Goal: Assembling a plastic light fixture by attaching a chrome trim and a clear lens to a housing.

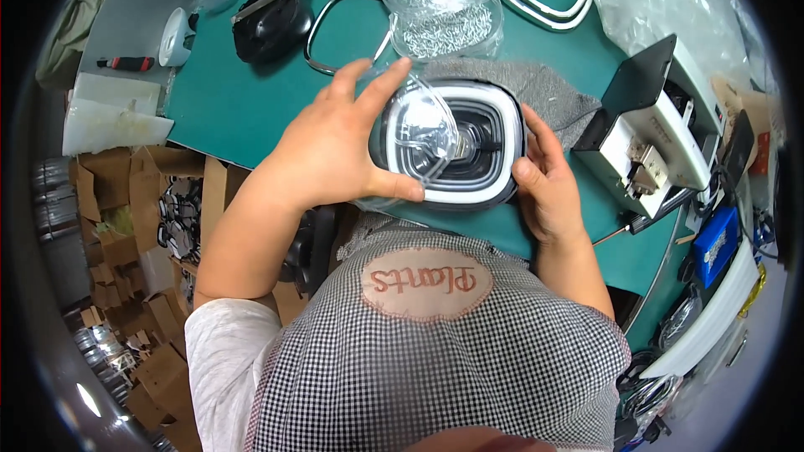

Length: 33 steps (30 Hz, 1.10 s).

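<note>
Housing, dark and round-cornered, is sitting in front of the person at the near part of the green worktop; whether it is resting on the surface or being held just above it, I cannot tell. A white ring is running around its face, and dark and grey bands are nesting inside that ring. The left hand is spanning a clear cover, thumb at the near side and fingers at the far side, clamping it over the left part of the housing. The cover is catching a bright glare, which is hiding some of its outline. The right hand is curving against the housing's right side, thumb and forefinger touching the rim; how firmly it is closing there, I cannot tell.

Just beyond the housing, a grey cloth is lying on the worktop, and behind it a clear bag is holding many small metal pieces. A black pouch is lying to the far left. A white machine with a dark panel is standing on the right. Cardboard boxes are standing below, left of the worktop.
</note>
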{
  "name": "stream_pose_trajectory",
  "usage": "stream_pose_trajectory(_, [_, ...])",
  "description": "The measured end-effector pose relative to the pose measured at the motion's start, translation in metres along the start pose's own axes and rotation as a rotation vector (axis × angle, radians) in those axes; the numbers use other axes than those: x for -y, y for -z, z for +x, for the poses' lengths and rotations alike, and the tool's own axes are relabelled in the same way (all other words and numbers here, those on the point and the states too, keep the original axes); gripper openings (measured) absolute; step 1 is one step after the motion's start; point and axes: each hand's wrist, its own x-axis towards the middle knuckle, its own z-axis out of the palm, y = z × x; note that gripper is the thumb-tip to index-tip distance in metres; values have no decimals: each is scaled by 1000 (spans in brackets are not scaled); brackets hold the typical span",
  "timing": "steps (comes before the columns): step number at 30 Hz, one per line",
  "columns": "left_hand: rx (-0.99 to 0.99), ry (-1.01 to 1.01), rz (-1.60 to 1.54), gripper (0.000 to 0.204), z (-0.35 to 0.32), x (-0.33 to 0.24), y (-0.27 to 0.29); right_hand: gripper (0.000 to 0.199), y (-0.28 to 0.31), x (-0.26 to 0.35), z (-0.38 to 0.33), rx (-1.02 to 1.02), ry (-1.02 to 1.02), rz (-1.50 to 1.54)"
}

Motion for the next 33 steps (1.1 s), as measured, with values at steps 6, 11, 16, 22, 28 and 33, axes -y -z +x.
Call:
stream_pose_trajectory(6, [-109,145,-262,88,6,10,-9,83,10,-5,-9,-67,-35,-106])
stream_pose_trajectory(11, [40,222,-756,37,-8,43,-12,80,-1,-7,-14,-34,-67,-21])
stream_pose_trajectory(16, [-108,204,-1591,26,-26,57,-10,81,-4,-2,-10,-50,-97,-43])
stream_pose_trajectory(22, [-424,243,-1920,14,-24,58,-24,80,1,14,-7,-88,-147,-169])
stream_pose_trajectory(28, [-568,153,-2151,38,-48,105,-92,84,-7,23,2,-20,-273,-480])
stream_pose_trajectory(33, [-350,-190,-2004,69,-42,82,-95,93,3,-2,6,-41,163,-915])
